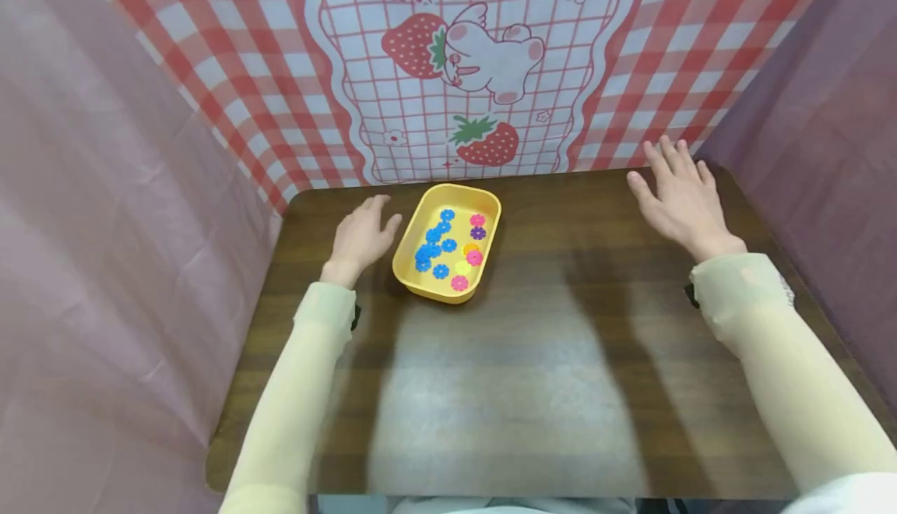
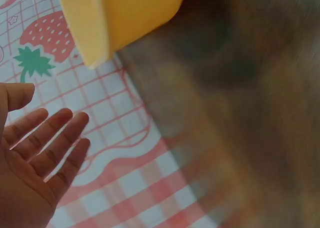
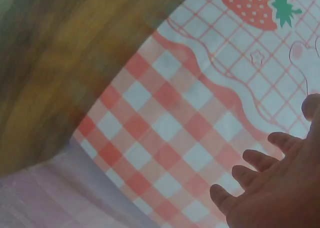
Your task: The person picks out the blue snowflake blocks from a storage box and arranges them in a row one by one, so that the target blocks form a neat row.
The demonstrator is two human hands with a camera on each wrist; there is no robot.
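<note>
A yellow plastic tray [image 1: 402, 269] stands toward the back of the table, left of centre. Inside it lie several flower-shaped plastic pieces: blue ones [image 1: 448, 245], pink ones [image 1: 459, 283], a purple one [image 1: 478, 233], a yellow one [image 1: 462, 267] and an orange one partly covered by pink. Just left of the tray is my left hand [image 1: 360, 237], its fingers extended, apart from the rim and holding nothing. Far to the right my right hand [image 1: 678, 198] is spread wide with nothing in it. The left wrist view shows the tray's outer wall [image 2: 140, 18] beyond the left fingers.
The dark wooden table [image 1: 518, 389] has rounded corners. Behind it hangs a red-and-white checked cloth [image 1: 259, 54] with strawberry prints. Pinkish curtains [image 1: 105, 265] close off both sides. Shadows of the arms fall across the tabletop.
</note>
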